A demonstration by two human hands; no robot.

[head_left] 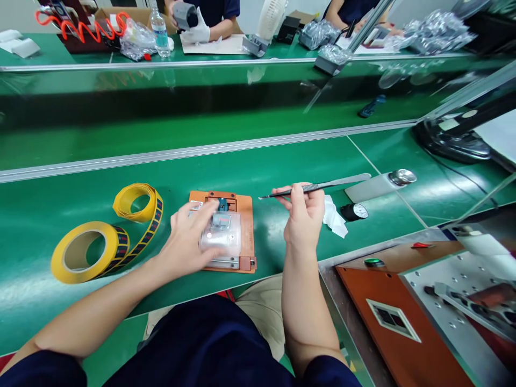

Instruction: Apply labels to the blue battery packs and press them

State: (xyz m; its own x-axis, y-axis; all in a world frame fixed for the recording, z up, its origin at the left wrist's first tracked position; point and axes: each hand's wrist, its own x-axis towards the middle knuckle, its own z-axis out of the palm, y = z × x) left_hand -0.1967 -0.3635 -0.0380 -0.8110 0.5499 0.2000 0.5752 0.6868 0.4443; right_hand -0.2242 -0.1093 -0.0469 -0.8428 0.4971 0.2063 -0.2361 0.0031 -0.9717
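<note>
An orange fixture plate point(246, 215) lies on the green bench in front of me, with a clear plastic cover point(226, 239) and a small blue part point(222, 203) on it. My left hand point(189, 242) rests on the clear cover, fingers spread and curved over it. My right hand point(304, 215) hovers just right of the plate, fingers pinched round metal tweezers point(298, 190) whose tip points left toward the plate.
Two rolls of yellow tape point(86, 250) sit at the left. A white wipe point(334, 217), a small black gauge point(355, 212) and a metal dish point(402, 176) lie at the right. An orange-and-steel machine point(423, 306) stands at lower right. Other people work across the conveyor.
</note>
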